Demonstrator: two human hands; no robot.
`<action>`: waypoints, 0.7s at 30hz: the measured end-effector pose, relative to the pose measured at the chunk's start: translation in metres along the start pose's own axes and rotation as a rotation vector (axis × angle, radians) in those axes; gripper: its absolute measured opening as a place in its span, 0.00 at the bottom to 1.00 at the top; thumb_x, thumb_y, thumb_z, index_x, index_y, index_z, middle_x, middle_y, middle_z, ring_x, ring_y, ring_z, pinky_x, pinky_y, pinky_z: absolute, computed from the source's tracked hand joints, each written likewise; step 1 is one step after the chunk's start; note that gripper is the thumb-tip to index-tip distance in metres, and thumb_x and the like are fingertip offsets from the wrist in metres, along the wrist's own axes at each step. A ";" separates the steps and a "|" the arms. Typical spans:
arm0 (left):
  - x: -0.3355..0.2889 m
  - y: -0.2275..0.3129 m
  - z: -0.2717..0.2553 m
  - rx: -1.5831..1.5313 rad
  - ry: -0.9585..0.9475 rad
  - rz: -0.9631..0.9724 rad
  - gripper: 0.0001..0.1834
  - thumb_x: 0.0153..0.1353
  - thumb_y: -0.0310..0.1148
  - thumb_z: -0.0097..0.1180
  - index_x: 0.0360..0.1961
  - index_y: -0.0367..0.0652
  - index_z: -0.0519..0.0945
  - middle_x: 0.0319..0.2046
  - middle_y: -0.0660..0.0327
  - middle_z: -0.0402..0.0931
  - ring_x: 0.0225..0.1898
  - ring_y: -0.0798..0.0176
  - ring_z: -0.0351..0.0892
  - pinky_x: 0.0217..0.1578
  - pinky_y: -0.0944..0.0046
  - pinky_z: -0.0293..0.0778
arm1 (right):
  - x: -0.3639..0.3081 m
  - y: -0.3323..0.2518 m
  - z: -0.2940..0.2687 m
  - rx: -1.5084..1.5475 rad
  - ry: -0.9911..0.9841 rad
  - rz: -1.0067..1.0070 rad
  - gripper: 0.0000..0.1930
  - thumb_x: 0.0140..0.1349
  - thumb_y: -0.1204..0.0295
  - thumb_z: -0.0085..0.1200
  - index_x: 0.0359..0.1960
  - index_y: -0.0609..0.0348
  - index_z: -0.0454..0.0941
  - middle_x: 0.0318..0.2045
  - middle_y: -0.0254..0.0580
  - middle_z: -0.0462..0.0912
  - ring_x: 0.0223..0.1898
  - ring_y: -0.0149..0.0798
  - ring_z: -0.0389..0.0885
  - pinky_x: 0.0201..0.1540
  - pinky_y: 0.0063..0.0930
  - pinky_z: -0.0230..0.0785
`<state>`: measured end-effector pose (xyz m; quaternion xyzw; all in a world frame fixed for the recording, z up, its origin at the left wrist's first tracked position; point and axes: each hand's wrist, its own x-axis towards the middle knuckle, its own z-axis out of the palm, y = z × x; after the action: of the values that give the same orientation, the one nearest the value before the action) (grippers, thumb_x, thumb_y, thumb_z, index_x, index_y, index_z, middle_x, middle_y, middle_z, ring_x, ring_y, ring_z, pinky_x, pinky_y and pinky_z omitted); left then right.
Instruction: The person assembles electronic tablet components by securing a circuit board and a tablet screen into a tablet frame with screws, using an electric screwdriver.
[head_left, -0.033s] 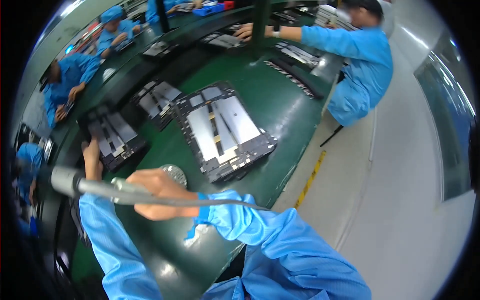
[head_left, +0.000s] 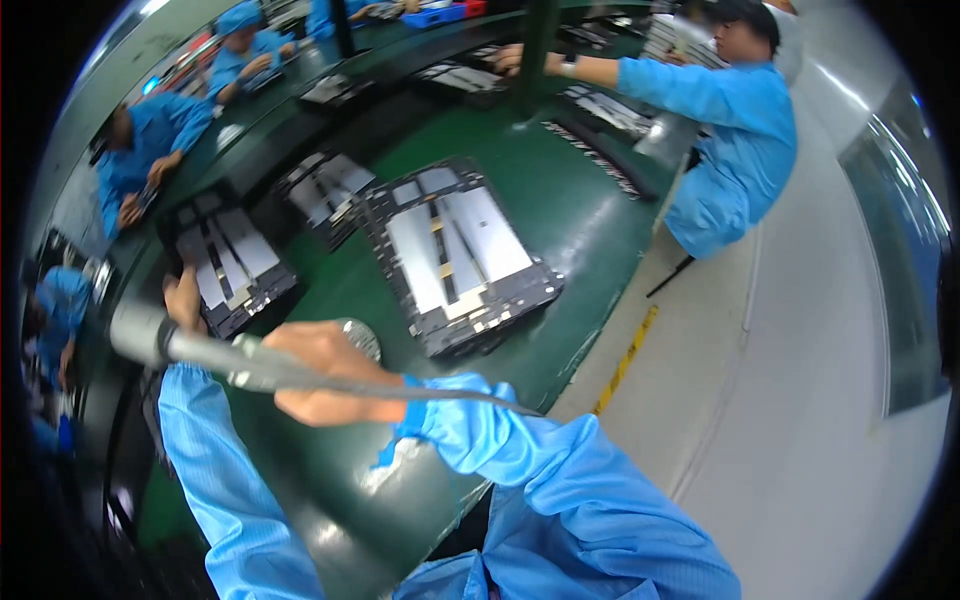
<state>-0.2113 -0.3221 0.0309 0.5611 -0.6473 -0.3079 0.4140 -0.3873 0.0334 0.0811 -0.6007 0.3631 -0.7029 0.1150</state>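
Note:
Near the left edge of the bench lies an opened tablet (head_left: 235,262), dark-framed with silver battery panels. My left hand (head_left: 183,302) is closed at its near left edge, thumb along the side; the other fingers are mostly hidden. My right hand (head_left: 325,372) is wrapped around a pale-bodied corded electric screwdriver (head_left: 142,334), just right of my left hand. The tool's grey cable crosses in front of that hand, and its tip is out of sight. Behind the right hand a round metal dish (head_left: 362,338) is partly covered. A larger opened tablet (head_left: 462,255) sits to the right.
Another opened tablet (head_left: 325,195) lies between these two, farther back. A black strip (head_left: 598,160) lies on the green bench (head_left: 520,370) at the far right. Co-workers in blue sit across; one person (head_left: 740,130) at right reaches over the bench. A dark post (head_left: 535,60) stands there.
The whole view has shifted slightly, with the bench and tablets appearing a little farther right. Both hands keep their holds.

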 end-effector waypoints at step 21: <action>-0.438 -0.007 -0.133 0.280 -0.052 -0.291 0.21 0.65 0.34 0.53 0.54 0.28 0.73 0.49 0.40 0.76 0.50 0.43 0.74 0.52 0.50 0.67 | -0.011 -0.005 0.011 0.029 -0.109 0.341 0.16 0.50 0.84 0.52 0.42 0.64 0.82 0.35 0.42 0.87 0.36 0.33 0.85 0.39 0.30 0.77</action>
<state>-0.0785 0.1150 0.0034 0.6928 -0.6063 -0.2857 0.2661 -0.3727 0.0392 0.0759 -0.5658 0.4426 -0.6449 0.2608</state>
